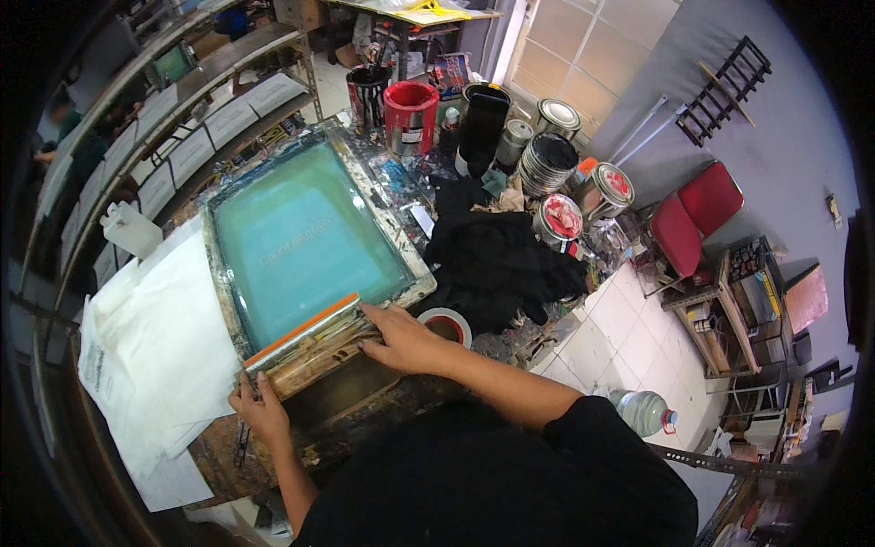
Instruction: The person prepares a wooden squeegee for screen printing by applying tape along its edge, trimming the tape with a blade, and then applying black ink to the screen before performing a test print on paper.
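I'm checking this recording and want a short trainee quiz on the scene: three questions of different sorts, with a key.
1. True or false: only the right hand is on the squeegee.
2. What colour is the strip along the squeegee's far edge?
A) blue
B) orange
C) white
3. Fill in: in the picture, the black cloth lies to the ____ of the framed screen.

Key:
1. False; the left hand holds its other end.
2. B
3. right
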`<state>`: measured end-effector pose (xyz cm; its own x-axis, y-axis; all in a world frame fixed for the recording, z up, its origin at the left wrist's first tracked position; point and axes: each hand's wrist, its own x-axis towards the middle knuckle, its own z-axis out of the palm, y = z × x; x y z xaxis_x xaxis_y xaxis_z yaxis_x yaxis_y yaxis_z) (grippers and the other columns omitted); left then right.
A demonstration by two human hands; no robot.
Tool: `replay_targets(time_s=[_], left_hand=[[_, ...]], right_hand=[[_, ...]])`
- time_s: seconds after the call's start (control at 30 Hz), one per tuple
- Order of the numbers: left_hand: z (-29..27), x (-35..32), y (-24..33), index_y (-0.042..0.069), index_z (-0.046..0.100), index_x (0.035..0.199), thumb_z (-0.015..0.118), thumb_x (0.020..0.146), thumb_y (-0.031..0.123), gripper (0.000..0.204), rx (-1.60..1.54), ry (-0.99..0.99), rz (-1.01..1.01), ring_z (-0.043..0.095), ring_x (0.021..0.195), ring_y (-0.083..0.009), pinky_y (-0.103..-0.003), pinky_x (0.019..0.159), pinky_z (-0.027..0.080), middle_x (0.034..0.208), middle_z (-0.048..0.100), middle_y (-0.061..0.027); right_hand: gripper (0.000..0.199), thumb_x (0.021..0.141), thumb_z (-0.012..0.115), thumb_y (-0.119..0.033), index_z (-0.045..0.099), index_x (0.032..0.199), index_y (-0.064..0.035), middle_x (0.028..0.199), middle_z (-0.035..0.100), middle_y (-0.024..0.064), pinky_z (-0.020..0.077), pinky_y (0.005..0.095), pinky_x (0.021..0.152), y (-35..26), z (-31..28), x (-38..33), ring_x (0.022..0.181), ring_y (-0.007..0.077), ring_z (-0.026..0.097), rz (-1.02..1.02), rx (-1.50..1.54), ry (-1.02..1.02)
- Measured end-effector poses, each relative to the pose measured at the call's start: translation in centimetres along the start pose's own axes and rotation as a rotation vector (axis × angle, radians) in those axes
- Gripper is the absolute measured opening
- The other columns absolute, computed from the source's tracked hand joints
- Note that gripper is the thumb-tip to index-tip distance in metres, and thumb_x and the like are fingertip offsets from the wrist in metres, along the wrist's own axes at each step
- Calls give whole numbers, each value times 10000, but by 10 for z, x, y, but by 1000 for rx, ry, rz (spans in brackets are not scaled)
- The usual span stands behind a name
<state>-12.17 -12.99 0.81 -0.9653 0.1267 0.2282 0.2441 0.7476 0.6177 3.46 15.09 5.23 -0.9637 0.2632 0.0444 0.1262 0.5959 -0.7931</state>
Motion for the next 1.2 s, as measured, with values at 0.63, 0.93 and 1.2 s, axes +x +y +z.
replay_targets(time_s=[0.63,0.93,1.2], left_hand=[[-4,-2,2,-80,535,1391,733,932,402,694,-58,-32,3,548,1129,-337,-393,952,467,1231,522,-211],[-10,-8,28,-41,567,1380,765,894,442,714,-111,-59,-145,537,984,-246,-356,815,481,1127,484,-141],[-20,-21,21,-26,529,1415,757,901,432,725,92,70,-93,518,1089,-298,-421,930,457,1219,461,-163]], right_hand=[[409,812,782,-264,664,1141,-52,1115,652,111,403,471,1004,-7,-89,-107,1138,289,578,-96,-473,70],[284,783,750,-118,661,1053,-98,973,646,38,348,556,998,-26,-65,-109,1052,250,594,-66,-531,-102],[373,714,815,-53,650,1048,-37,1013,661,103,340,466,946,-59,-64,-77,1022,299,588,-223,-313,-3]])
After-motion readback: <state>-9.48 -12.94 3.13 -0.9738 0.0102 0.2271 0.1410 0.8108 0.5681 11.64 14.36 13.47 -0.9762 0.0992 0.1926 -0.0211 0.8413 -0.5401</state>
